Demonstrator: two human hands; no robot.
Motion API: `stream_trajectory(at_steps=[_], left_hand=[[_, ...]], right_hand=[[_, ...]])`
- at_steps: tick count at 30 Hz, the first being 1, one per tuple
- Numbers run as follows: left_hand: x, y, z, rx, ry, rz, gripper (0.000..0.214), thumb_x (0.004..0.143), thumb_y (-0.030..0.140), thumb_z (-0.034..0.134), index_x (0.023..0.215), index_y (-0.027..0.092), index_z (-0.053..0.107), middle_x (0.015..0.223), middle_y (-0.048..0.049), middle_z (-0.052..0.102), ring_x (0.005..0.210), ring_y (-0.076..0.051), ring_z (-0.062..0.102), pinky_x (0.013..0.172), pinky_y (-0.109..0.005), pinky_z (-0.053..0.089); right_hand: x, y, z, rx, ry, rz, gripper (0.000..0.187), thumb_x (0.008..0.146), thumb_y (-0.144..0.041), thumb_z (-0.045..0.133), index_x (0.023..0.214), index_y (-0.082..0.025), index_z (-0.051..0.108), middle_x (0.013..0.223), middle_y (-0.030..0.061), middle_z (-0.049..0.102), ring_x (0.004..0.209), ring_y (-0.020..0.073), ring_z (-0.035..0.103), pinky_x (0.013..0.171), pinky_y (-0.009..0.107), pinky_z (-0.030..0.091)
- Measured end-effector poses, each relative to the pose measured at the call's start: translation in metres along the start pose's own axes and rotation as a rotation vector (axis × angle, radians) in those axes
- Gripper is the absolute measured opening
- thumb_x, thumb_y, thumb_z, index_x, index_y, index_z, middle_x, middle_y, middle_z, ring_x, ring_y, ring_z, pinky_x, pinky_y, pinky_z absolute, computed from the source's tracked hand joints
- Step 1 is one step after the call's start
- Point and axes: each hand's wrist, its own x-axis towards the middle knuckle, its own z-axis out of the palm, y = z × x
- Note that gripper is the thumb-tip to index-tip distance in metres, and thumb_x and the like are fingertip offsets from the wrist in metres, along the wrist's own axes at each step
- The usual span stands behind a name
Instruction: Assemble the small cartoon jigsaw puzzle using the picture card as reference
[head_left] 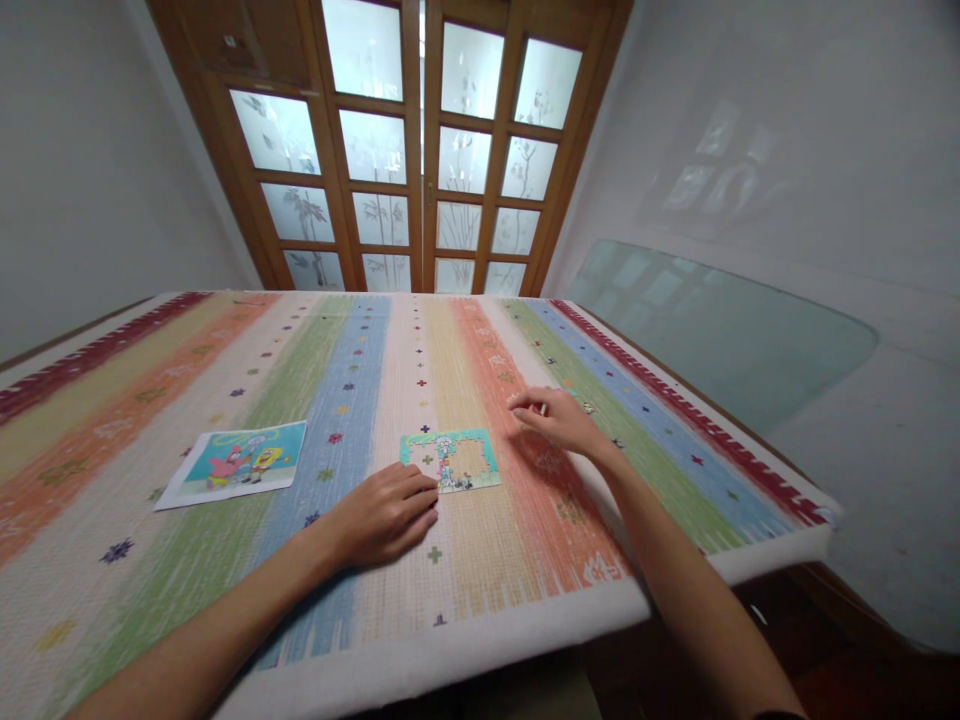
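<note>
Partly, the left hand covers the puzzle; whether it or the right hand pinches anything is unclear.

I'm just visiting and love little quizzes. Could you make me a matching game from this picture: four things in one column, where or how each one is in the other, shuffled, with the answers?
Things
1. Puzzle
2. Picture sheet
3. Left hand
4. Right hand

Place or state
A. To the right of the puzzle
B. Lying on the striped cloth, left of both hands
C. Partly filled in, with gaps
D. Palm down at the puzzle's near left corner

Right pairs: 1-C, 2-B, 3-D, 4-A
</note>
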Motion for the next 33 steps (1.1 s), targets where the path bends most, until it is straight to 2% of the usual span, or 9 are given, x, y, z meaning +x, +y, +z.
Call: stream_trajectory(at_steps=[4,9,13,16,20,22,27,33], left_hand=[[0.000,0.000,0.001,0.000,0.037,0.005,0.026,0.104,0.020,0.044,0.100,0.014,0.070,0.098,-0.0101,0.075,0.086,-0.022,0.067,0.079,-0.039,0.054],[0.000,0.000,0.000,0.014,0.060,0.007,0.027,0.104,0.019,0.044,0.097,0.015,0.070,0.095,-0.0086,0.075,0.082,-0.020,0.068,0.076,-0.038,0.054],[-0.001,-0.001,0.000,0.012,0.055,0.006,0.026,0.105,0.019,0.045,0.094,0.016,0.069,0.091,-0.0076,0.075,0.079,-0.019,0.067,0.074,-0.037,0.053],[-0.001,-0.002,0.001,-0.010,0.054,0.004,0.025,0.103,0.017,0.046,0.093,0.016,0.069,0.088,-0.0075,0.073,0.077,-0.019,0.065,0.073,-0.037,0.054],[-0.001,-0.003,0.002,-0.030,0.041,0.007,0.026,0.103,0.015,0.046,0.093,0.015,0.070,0.086,-0.0079,0.073,0.077,-0.019,0.064,0.073,-0.037,0.055],[0.000,-0.002,0.001,-0.030,0.037,0.005,0.027,0.103,0.015,0.046,0.092,0.015,0.070,0.086,-0.0079,0.073,0.077,-0.019,0.064,0.072,-0.037,0.055],[0.001,-0.002,0.000,-0.018,0.038,0.014,0.029,0.104,0.016,0.045,0.089,0.014,0.070,0.084,-0.0076,0.072,0.075,-0.019,0.063,0.071,-0.038,0.054],[0.001,-0.001,0.000,-0.013,0.031,0.005,0.029,0.104,0.015,0.044,0.088,0.016,0.069,0.084,-0.0072,0.072,0.075,-0.019,0.063,0.071,-0.037,0.053]], right_hand=[[-0.025,0.025,-0.022,-0.038,-0.041,0.055,0.018,0.086,-0.033,0.067,0.082,-0.019,0.077,0.073,0.0035,0.072,0.064,0.0148,0.057,0.063,0.027,0.041],[-0.055,0.038,-0.014,0.002,-0.186,0.075,0.023,0.087,-0.038,0.067,0.091,-0.020,0.080,0.077,0.0062,0.074,0.064,0.0161,0.058,0.062,0.028,0.042],[-0.074,0.047,-0.009,-0.013,-0.100,0.134,0.023,0.086,-0.037,0.064,0.090,-0.020,0.081,0.084,0.0093,0.077,0.066,0.0187,0.059,0.064,0.032,0.044],[-0.081,0.055,-0.013,-0.045,-0.020,0.165,0.026,0.086,-0.038,0.061,0.086,-0.021,0.080,0.077,0.0084,0.075,0.064,0.0190,0.059,0.063,0.032,0.042],[-0.080,0.056,-0.015,-0.065,0.073,0.189,0.036,0.088,-0.045,0.057,0.094,-0.018,0.081,0.068,0.0055,0.069,0.058,0.0172,0.054,0.059,0.031,0.039],[-0.076,0.053,-0.013,-0.070,0.045,0.179,0.038,0.089,-0.047,0.056,0.095,-0.019,0.081,0.068,0.0053,0.069,0.057,0.0170,0.054,0.059,0.030,0.038],[-0.065,0.047,-0.007,-0.153,-0.032,0.182,0.029,0.086,-0.043,0.064,0.083,-0.019,0.080,0.069,0.0065,0.071,0.060,0.0178,0.057,0.061,0.030,0.038],[-0.055,0.056,-0.016,-0.186,-0.073,0.151,0.022,0.083,-0.032,0.063,0.083,-0.019,0.080,0.070,0.0067,0.072,0.062,0.0180,0.060,0.063,0.030,0.039]])
